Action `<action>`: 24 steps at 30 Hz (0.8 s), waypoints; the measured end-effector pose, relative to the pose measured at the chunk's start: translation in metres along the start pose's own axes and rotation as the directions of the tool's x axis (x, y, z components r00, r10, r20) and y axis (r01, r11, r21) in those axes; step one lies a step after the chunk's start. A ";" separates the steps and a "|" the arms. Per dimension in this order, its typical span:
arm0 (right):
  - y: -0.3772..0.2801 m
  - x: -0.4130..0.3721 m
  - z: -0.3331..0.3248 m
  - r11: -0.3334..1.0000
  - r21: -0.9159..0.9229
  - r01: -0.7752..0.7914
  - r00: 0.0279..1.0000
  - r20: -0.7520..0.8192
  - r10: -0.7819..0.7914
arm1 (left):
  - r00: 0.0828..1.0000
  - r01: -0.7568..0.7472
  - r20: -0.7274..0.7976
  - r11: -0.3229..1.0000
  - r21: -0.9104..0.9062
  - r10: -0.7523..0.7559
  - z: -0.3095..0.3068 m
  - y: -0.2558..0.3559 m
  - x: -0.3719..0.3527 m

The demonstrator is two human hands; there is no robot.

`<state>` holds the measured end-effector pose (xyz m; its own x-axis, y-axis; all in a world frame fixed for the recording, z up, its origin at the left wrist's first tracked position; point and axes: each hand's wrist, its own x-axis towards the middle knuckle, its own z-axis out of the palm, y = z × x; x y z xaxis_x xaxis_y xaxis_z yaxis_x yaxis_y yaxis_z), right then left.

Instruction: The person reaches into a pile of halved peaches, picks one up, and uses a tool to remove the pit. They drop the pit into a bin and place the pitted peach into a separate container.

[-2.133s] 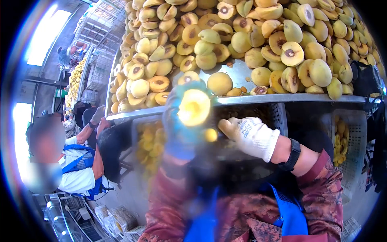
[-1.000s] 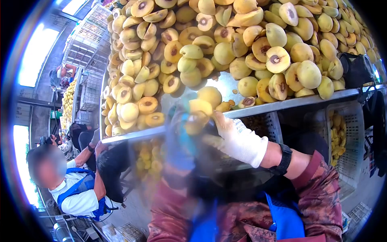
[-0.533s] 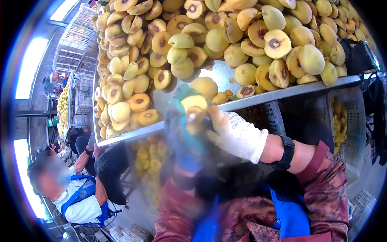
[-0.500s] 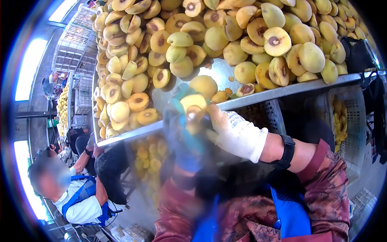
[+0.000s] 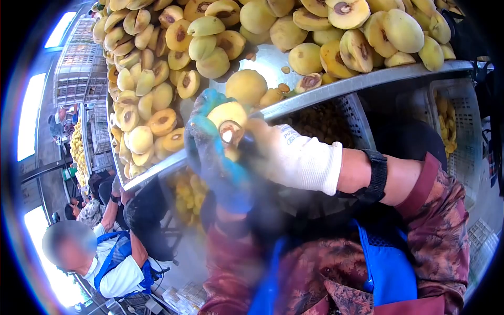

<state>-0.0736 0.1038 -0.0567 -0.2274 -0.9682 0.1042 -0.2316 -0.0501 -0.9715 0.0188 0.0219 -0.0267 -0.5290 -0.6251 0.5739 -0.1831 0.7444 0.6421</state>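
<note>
My left hand (image 5: 210, 152), in a blue-teal glove, is closed around a yellow peach half (image 5: 227, 114). The half's cut face shows a brown pit cavity with a white spot in it. Close against that face is my right hand (image 5: 268, 147), in a white knit glove, its fingers curled. A small dark piece shows at its fingertips, too blurred to name. Both hands are just in front of the metal table's rim (image 5: 315, 100). A pile of peach halves (image 5: 210, 47) covers much of the tabletop, many with pits showing.
Below the table stand crates, one on the right (image 5: 462, 126) with yellow fruit inside. More fruit (image 5: 189, 197) lies beneath the table at left. A co-worker (image 5: 113, 257) sits at the left. Stacked crates (image 5: 81, 68) rise behind.
The view has shifted, so the table and pile sit higher and farther left. My left hand has turned the peach half, and its cut face now shows more clearly. My right hand stays against it.
</note>
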 end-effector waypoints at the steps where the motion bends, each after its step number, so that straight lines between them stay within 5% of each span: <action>1: 0.007 0.002 0.004 1.000 0.013 0.027 0.999 -0.019 -0.027 | 1.000 -0.002 0.010 0.998 0.064 0.001 -0.001 0.000 -0.001; 3: 0.011 0.008 0.008 0.996 0.038 0.081 0.995 -0.061 -0.079 | 0.999 -0.010 0.032 0.982 0.190 0.004 -0.003 -0.001 -0.002; 6: 0.002 0.007 0.003 0.992 -0.051 0.116 0.988 -0.098 -0.120 | 0.993 0.106 -0.043 0.992 -0.071 -0.109 0.004 0.003 0.005; 7: 0.001 0.007 0.004 0.993 -0.063 0.097 0.986 -0.128 -0.104 | 0.921 0.342 -0.017 0.827 -0.447 -0.390 0.004 0.009 0.009; 10: 0.005 0.012 0.017 0.993 -0.075 0.092 0.968 -0.227 -0.107 | 0.894 0.308 -0.025 0.652 -0.693 -0.448 0.007 0.010 0.012; 12: 0.028 0.016 0.038 0.985 -0.086 0.149 0.942 -0.291 -0.168 | 0.980 0.105 -0.114 0.918 -0.383 -0.160 0.007 -0.005 0.005; 14: 0.036 0.019 0.047 0.962 -0.175 0.211 0.916 -0.307 -0.257 | 0.994 -0.052 -0.105 0.984 -0.169 0.034 0.006 -0.013 -0.001; 18: -0.004 0.003 0.009 0.999 -0.034 0.003 0.998 -0.055 -0.004 | 0.995 -0.070 -0.076 0.985 -0.158 0.059 0.003 -0.010 0.001; 20: -0.005 0.002 0.009 0.998 -0.045 -0.048 0.999 -0.023 0.047 | 0.987 0.088 -0.087 0.914 -0.397 -0.132 0.003 -0.010 -0.001; 22: -0.012 0.003 0.004 0.994 -0.064 -0.086 0.996 0.019 0.087 | 0.983 -0.182 -0.038 0.983 -0.008 0.182 -0.001 -0.016 -0.001; 24: -0.010 0.006 0.001 0.997 -0.055 -0.050 0.998 0.020 0.052 | 0.973 -0.230 0.012 0.960 0.159 0.231 -0.006 -0.014 0.000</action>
<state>-0.0720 0.0982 -0.0467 -0.2200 -0.9742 0.0495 -0.2715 0.0124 -0.9623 0.0259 0.0102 -0.0323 -0.5667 -0.4331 0.7009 -0.1854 0.8959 0.4037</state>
